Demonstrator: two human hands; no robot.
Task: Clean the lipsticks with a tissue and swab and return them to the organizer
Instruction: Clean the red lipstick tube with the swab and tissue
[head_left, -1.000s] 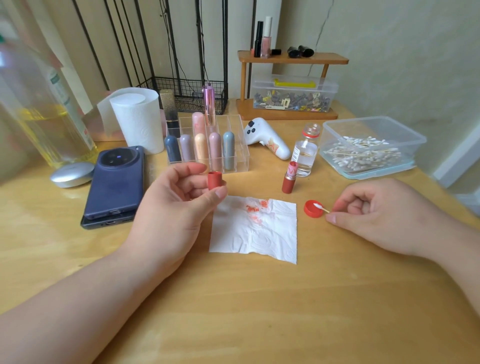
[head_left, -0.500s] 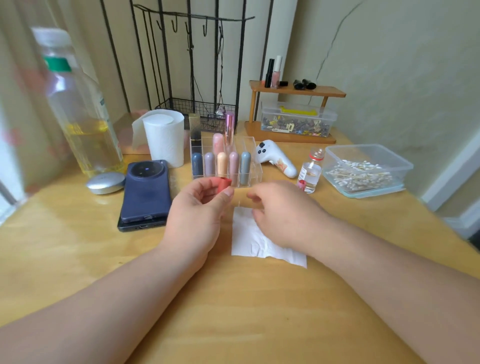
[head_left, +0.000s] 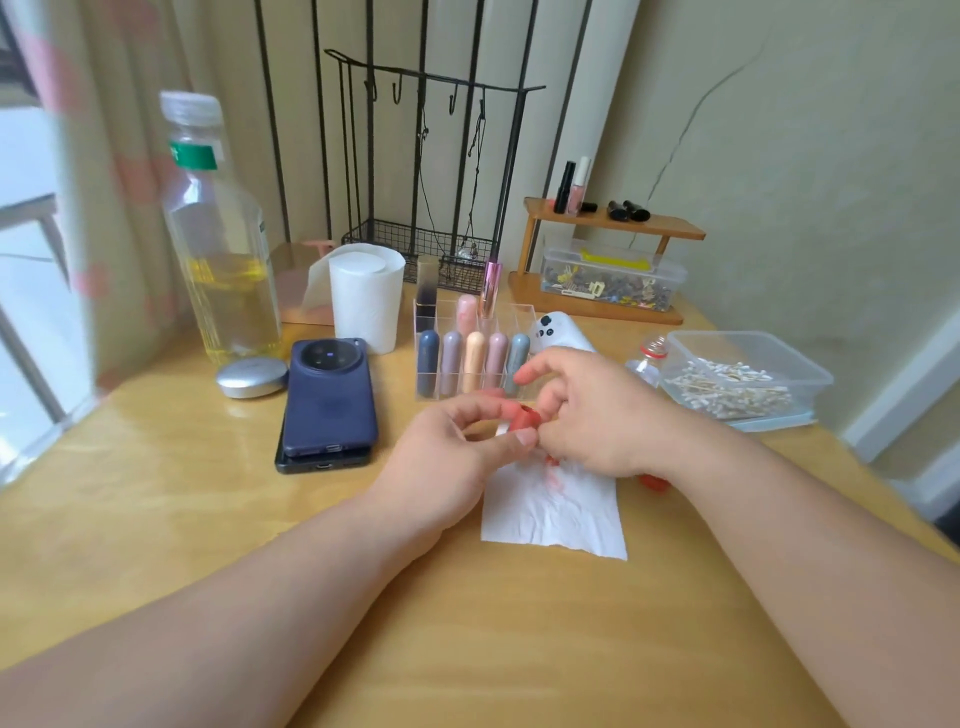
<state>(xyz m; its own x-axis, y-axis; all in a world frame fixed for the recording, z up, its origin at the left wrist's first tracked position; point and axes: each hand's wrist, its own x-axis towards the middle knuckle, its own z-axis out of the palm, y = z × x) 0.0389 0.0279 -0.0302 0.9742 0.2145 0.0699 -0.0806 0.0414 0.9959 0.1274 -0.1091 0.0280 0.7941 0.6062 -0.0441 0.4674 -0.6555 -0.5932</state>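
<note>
My left hand (head_left: 447, 457) pinches a red lipstick cap (head_left: 523, 419) between thumb and fingers, its open end turned towards my right hand (head_left: 597, 421). My right hand's thumb and finger are pinched at the cap's mouth; the cotton swab seen in it earlier is hidden by the fingers. Both hands hover over a white tissue (head_left: 558, 512) with red smears. Just behind them stands the clear organizer (head_left: 524, 317) with several pastel lipsticks upright in it. My right hand hides the lipstick body.
A red bottle lid (head_left: 655, 483) lies right of the tissue. A small glass bottle (head_left: 647, 358) and a plastic tub of swabs (head_left: 748, 384) sit at the right. At the left are a phone (head_left: 330, 400), a silver compact (head_left: 252, 376), a paper roll (head_left: 363, 304) and an oil bottle (head_left: 218, 249).
My right hand left the red lid with the swab and came left to the cap in my left hand. The view tilted up and the hands met above the tissue.
</note>
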